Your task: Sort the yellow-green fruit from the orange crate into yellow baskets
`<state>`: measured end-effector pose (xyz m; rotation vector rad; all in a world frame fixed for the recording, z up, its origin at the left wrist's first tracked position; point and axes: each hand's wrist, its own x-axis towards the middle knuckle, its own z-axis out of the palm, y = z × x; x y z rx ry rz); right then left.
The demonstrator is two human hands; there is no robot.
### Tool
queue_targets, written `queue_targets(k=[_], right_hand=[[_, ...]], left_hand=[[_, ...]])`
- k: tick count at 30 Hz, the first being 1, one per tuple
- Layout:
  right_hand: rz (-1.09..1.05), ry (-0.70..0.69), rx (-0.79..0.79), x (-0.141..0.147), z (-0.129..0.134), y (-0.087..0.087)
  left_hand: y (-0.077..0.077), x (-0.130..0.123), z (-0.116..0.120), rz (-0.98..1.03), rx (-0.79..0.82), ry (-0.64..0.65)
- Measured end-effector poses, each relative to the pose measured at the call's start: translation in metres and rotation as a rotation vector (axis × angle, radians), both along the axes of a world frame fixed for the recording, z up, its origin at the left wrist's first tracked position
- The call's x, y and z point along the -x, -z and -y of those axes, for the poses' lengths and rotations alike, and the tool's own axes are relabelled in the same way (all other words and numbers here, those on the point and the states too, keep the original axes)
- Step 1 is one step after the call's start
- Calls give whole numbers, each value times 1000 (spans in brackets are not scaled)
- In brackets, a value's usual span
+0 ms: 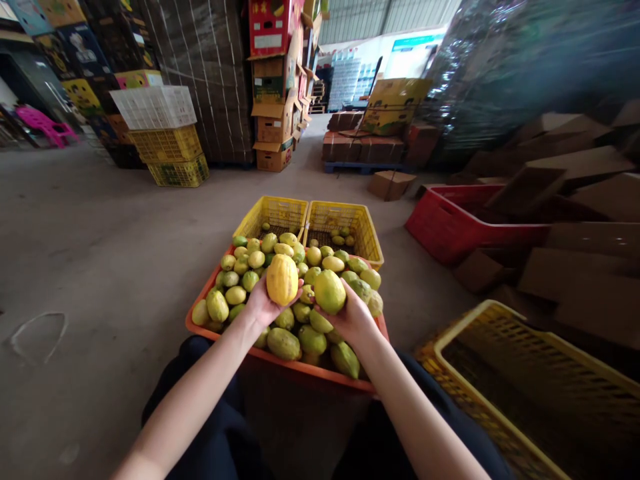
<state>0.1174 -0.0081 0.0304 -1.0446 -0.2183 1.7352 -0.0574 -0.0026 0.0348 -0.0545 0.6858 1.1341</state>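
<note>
My left hand [265, 303] holds a ripe yellow papaya [283, 280] with faint brown streaks, cradled from beneath. Beside it, my right hand [350, 310] grips a greener papaya [330, 292], fingers curled around its underside and right side. Both are raised over an orange crate [310, 372] heaped with green and yellow papayas [284, 343] of varied sizes. The two held fruits are apart from each other. My fingertips are partly hidden behind the fruit.
Two yellow crates [370, 233] with a few fruits inside stand just beyond the orange one. At right are another yellow crate [493, 310] and a red bin [435, 230] with cardboard [570, 167]. Stacked crates [165, 143] and boxes [273, 127] stand farther back.
</note>
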Motion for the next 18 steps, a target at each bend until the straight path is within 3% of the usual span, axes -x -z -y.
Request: queue_targets(k=[6, 12, 18], right_hand=[[-19, 6, -80, -5, 4, -11], [-4, -118, -162, -8, 2, 1], [27, 13, -19, -1, 0, 0]], left_hand=[[-12, 0, 6, -112, 1, -68], [-10, -1, 7, 21, -13, -57], [-6, 2, 2, 93, -20, -40]])
